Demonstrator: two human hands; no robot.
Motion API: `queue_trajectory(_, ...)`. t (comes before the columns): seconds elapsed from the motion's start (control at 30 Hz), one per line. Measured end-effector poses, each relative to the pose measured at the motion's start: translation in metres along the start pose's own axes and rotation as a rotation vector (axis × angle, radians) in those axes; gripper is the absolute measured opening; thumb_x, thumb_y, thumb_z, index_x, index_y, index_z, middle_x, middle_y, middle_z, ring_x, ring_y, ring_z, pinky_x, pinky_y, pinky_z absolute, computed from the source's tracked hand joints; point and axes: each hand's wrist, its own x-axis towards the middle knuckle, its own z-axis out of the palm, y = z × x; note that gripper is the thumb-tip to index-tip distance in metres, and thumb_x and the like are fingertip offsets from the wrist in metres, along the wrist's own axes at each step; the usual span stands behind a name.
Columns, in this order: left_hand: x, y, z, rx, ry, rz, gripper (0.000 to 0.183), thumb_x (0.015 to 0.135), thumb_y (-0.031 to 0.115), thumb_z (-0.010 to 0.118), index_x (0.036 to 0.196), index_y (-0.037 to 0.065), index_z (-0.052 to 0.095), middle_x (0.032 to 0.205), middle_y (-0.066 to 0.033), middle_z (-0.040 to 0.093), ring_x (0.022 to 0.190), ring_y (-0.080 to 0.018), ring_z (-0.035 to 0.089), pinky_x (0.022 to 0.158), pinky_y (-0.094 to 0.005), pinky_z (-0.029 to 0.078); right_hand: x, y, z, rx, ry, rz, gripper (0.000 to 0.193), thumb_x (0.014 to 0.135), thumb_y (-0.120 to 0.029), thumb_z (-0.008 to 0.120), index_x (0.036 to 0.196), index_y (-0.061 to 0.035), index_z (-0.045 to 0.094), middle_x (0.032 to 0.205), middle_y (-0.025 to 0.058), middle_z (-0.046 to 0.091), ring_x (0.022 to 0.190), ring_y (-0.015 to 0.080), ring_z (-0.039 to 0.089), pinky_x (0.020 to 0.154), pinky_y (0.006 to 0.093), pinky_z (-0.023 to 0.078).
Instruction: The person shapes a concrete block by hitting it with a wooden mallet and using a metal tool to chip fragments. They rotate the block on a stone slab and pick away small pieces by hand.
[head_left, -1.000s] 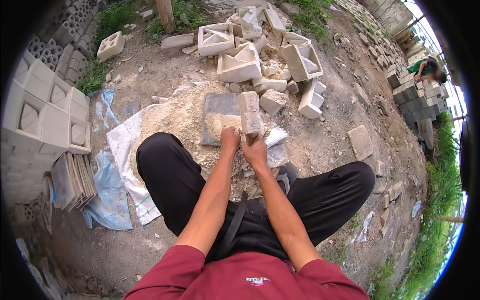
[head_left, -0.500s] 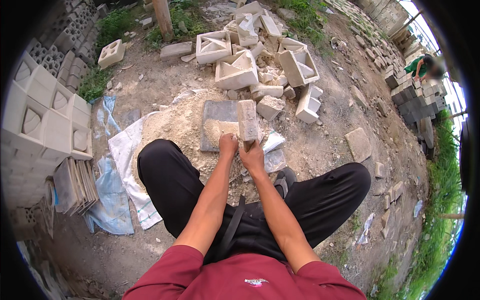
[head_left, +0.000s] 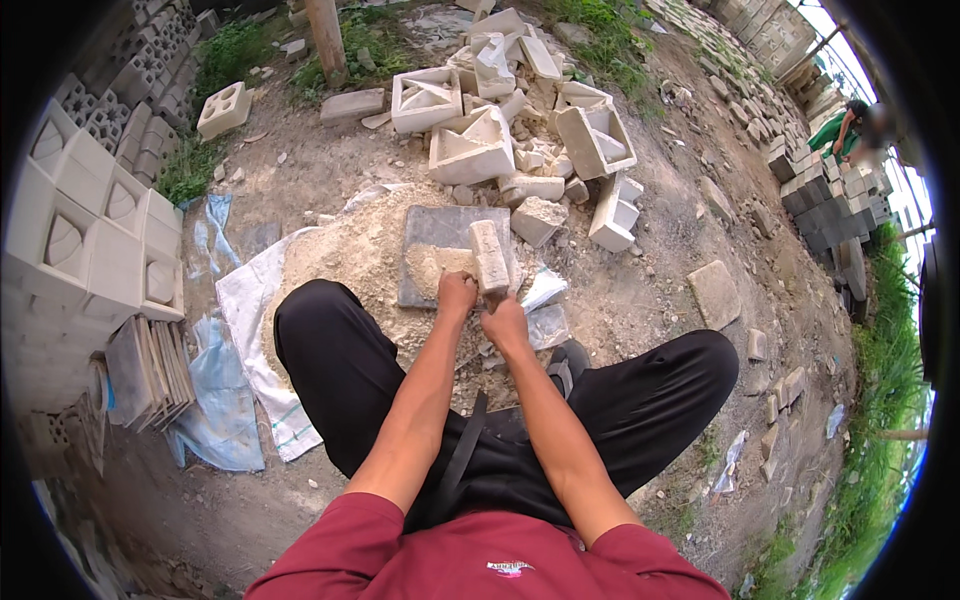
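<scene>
My right hand (head_left: 505, 323) is wrapped round the short handle of a mallet with a long, block-shaped head (head_left: 489, 256) coated in pale dust. The head stands over the right part of a flat grey slab (head_left: 432, 222); whether it touches the slab, I cannot tell. Crushed cream-coloured material (head_left: 428, 266) lies on the slab's near left part. Beside it, my left hand (head_left: 457, 291) is closed at the slab's near edge, and what its fingers hold, if anything, is hidden. A heap of pale crumbs and powder (head_left: 335, 262) spreads left of the slab.
Broken cream blocks (head_left: 472, 145) are piled beyond the slab. A white sack (head_left: 262, 290) lies under the powder. Moulded blocks (head_left: 100, 225) are stacked at left, above leaning boards (head_left: 150, 370). Another person (head_left: 838, 130) bends by grey blocks (head_left: 825, 200) at far right.
The mallet's head has come down a little and shifted left, tilting over the slab. My left hand stays nearly in place. The other person at far right has moved slightly.
</scene>
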Motion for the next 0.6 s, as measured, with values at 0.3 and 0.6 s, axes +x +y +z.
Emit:
queue_trajectory(0.3, -0.003, 0.004, -0.001, 0.028, 0.047, 0.010, 0.022, 0.076, 0.016, 0.058, 0.085, 0.002, 0.072, 0.081, -0.0249, 0.066, 0.079, -0.0378, 0.065, 0.076, -0.0438, 0.051, 0.004, -0.014, -0.010, 0.128, 0.042, 0.014, 0.052, 0.071, -0.025, 0.066, 0.106, 0.0121, 0.054, 0.098, 0.0335, 0.062, 0.098, 0.0437, 0.061, 0.083, 0.0444, 0.049)
queue_trajectory(0.6, 0.000, 0.009, 0.002, -0.013, 0.050, -0.001, 0.022, 0.076, 0.016, 0.056, 0.081, 0.001, 0.071, 0.075, -0.0259, 0.063, 0.073, -0.0407, 0.063, 0.074, -0.0464, 0.050, 0.013, 0.000, -0.007, -0.183, -0.151, 0.033, 0.053, 0.073, -0.024, 0.067, 0.110, 0.0106, 0.051, 0.097, 0.0330, 0.062, 0.095, 0.0460, 0.061, 0.084, 0.0487, 0.049)
